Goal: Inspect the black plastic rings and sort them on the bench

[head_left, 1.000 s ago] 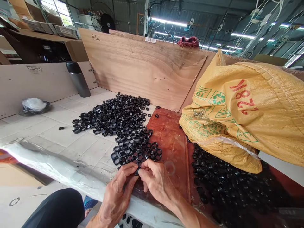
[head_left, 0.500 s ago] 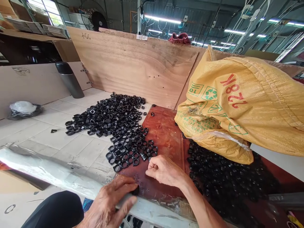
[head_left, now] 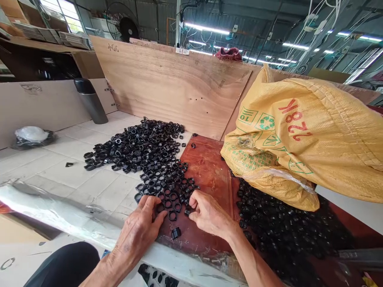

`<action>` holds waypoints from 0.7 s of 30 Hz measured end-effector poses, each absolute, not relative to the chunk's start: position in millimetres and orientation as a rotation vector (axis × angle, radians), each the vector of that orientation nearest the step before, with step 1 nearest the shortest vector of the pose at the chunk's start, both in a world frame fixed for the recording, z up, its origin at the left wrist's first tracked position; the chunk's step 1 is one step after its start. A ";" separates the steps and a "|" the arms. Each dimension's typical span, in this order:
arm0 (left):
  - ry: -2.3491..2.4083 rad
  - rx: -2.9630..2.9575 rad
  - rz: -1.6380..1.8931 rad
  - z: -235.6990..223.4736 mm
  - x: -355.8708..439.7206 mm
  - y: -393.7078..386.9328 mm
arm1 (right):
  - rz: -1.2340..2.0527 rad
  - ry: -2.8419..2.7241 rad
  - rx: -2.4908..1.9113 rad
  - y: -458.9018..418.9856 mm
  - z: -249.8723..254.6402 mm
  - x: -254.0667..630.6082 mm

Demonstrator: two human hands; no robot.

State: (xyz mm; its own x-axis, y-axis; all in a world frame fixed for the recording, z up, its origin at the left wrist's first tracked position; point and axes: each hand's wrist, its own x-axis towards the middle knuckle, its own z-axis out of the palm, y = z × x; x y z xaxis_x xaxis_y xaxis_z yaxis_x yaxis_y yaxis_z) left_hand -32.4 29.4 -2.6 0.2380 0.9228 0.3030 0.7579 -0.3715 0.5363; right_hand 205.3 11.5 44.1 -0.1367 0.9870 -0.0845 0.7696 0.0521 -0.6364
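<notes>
A single stubby black piece (head_left: 176,232) lies on the red sheet (head_left: 206,165) near the close edge of the surface (head_left: 101,187), at 12 o'clock from the seated person. The left hand (head_left: 138,226), at 11 o'clock, rests by the nearest black rings (head_left: 172,205), its grip fairly wide, thumb apart from the fingers. The right hand (head_left: 211,215), at 1 o'clock, keeps a narrow grip at a small black part (head_left: 188,212); whether it is pinched cannot be told.

Beyond the hands, the rings lie flat and close together, merging with a loose black pile (head_left: 140,145) toward 11 o'clock. A dark heap (head_left: 287,227) of small parts spreads at 2 o'clock, with a yellow sack (head_left: 326,139) marked "228K" bulging above it. At 10 o'clock sits a clear bag (head_left: 32,135) with something white inside; farther off, a dark flask (head_left: 92,103) leans near the wooden board (head_left: 170,83).
</notes>
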 end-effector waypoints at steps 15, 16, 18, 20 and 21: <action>0.950 2.674 0.763 6.8 -23.6 27.4 | 0.781 -1.899 -1.577 12.0 41.8 191.3; 0.927 2.661 0.756 8.1 -23.1 27.1 | 0.830 -1.877 -1.560 13.3 42.6 191.8; 0.928 2.594 0.738 11.4 -23.3 26.8 | 0.913 -1.844 -1.548 15.7 44.3 193.0; 0.964 2.492 0.767 14.5 -25.1 26.4 | 0.990 -1.778 -1.530 17.4 46.1 193.8; 0.998 2.431 0.803 15.7 -26.2 26.1 | 1.046 -1.724 -1.503 17.8 46.9 193.7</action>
